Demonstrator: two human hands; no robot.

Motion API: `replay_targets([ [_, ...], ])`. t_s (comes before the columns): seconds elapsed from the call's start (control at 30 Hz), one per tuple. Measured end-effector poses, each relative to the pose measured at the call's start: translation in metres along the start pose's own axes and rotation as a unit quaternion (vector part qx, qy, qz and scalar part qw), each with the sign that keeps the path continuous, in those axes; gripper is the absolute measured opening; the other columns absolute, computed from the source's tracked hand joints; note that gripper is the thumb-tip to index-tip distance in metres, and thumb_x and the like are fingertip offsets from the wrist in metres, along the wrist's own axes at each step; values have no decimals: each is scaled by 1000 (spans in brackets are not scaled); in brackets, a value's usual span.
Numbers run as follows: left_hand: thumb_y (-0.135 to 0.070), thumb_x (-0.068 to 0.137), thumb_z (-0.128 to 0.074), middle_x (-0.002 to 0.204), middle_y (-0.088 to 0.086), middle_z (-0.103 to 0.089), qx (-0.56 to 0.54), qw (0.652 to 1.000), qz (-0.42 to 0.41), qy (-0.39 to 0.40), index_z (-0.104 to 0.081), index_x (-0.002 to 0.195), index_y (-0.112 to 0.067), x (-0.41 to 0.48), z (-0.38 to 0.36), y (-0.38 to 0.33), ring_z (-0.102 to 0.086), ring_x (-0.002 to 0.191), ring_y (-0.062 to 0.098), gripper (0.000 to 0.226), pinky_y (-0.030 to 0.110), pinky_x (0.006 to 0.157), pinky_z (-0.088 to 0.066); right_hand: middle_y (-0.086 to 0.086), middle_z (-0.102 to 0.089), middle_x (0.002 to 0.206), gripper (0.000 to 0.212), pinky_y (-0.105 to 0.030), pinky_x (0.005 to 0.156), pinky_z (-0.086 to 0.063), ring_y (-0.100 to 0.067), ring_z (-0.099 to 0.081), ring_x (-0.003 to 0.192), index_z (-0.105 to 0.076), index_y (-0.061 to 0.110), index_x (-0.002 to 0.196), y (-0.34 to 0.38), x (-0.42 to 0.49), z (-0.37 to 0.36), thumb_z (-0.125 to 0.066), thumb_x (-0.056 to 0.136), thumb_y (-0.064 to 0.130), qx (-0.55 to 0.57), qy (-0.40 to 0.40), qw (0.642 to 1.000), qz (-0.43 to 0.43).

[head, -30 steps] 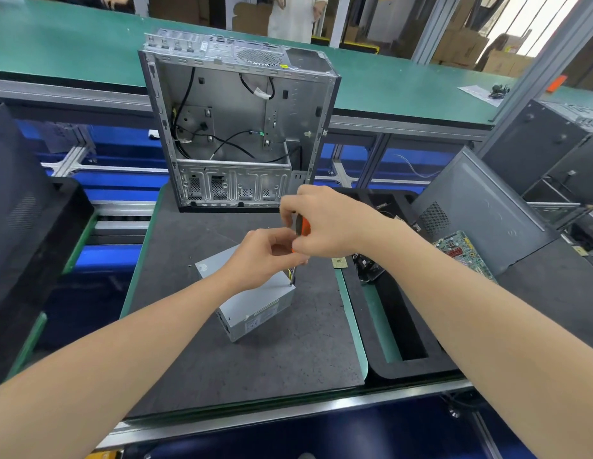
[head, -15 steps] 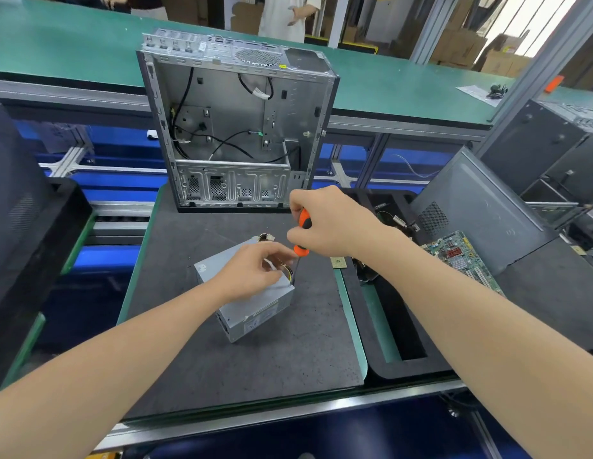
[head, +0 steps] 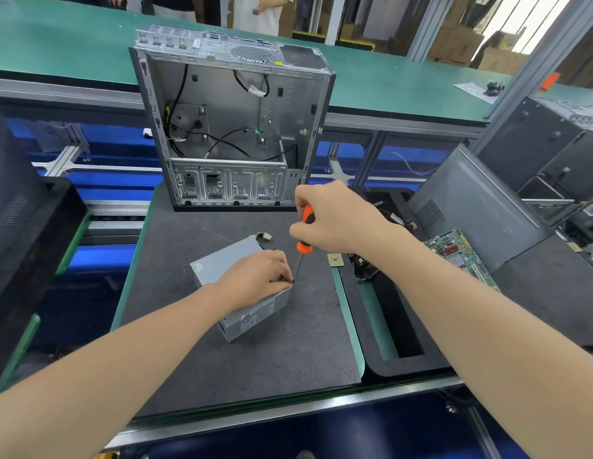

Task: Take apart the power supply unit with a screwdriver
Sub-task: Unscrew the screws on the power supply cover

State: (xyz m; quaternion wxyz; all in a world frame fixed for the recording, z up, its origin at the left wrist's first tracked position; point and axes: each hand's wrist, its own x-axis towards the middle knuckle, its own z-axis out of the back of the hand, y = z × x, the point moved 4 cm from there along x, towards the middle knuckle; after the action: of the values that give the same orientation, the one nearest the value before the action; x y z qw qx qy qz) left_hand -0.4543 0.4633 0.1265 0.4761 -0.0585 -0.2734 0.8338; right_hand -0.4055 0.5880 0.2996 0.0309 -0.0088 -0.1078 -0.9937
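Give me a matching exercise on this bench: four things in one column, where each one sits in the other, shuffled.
Things:
1. screwdriver
2. power supply unit
3. computer case
4. circuit board

Places:
A. upright and open at the far edge of the mat
B. flat on the mat, under the left hand
C. gripped in the right hand, tip down
D. off the mat, to the right

Pairs: 1-C, 2-B, 3-A, 4-D.
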Motion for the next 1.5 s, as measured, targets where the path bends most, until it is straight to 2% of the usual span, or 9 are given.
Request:
replay_targets([
  [0.1,-29,100,-70,100,0,-66,46,997,-63,-23,-79,99,-13,-4,2,-7,-66,91,20,19,41,75,-57,-3,-62,85,22,-43,70,-57,-27,-62,81,-55,18,92,-3,-1,1,-66,83,36,-3,-3,1000,-3],
  [0.23,-21,96,-74,92,12,-66,102,987,-101,-71,-76,91,-3,-10,3,-16,-68,79,31,19,44,63,-59,-4,-60,86,22,-41,68,-55,-27,-61,80,-52,21,91,-6,-1,2,-66,84,37,-8,-9,1000,-5],
  [0.33,-21,98,-72,96,8,-65,62,994,-80,-47,-76,95,-4,-8,0,-13,-65,84,25,18,41,75,-57,-3,-59,84,22,-41,68,-55,-28,-60,79,-54,20,93,-7,-1,1,-65,84,37,0,-13,1000,-9],
  [0.43,-14,97,-68,105,-8,-59,-50,999,1,4,-73,94,-17,-6,-1,2,-61,81,8,7,27,81,-50,-4,-59,84,22,-40,67,-53,-28,-59,79,-54,19,94,-7,0,-2,-65,85,36,6,-9,1000,-10],
  [0.53,3,90,-60,111,-7,-61,-97,994,46,8,-73,91,-21,-7,-1,13,-62,84,12,28,18,78,-46,-4,-60,85,22,-40,68,-53,-28,-60,80,-55,17,95,-5,0,-2,-65,86,35,17,-10,1000,-9],
  [0.83,-11,90,-64,104,-4,-59,-97,994,49,9,-66,101,-23,-9,-7,16,-59,90,7,17,23,81,-49,-6,-57,88,23,-36,65,-48,-30,-60,81,-53,17,94,-1,1,-12,-65,88,35,15,11,1000,-20],
  [1.1,-17,91,-74,99,-6,-61,-93,995,26,8,-69,94,-20,-6,-8,16,-60,87,12,6,34,83,-52,-6,-59,88,22,-44,70,-57,-30,-63,79,-54,18,94,2,2,-6,-64,86,36,6,11,1000,-18],
  [1.33,-21,91,-75,99,-4,-61,-102,994,37,12,-72,96,-26,-5,-8,18,-58,88,11,7,31,83,-50,-5,-56,86,22,-42,69,-53,-31,-63,81,-52,18,94,4,1,-10,-65,87,34,2,26,1000,-18],
  [1.5,-20,90,-74,102,-10,-62,-126,991,36,21,-73,96,-37,-7,-7,18,-60,95,10,18,23,83,-48,3,-58,81,18,-43,67,-53,-23,-56,79,-56,17,96,13,-1,-7,-67,85,25,17,63,997,48],
])
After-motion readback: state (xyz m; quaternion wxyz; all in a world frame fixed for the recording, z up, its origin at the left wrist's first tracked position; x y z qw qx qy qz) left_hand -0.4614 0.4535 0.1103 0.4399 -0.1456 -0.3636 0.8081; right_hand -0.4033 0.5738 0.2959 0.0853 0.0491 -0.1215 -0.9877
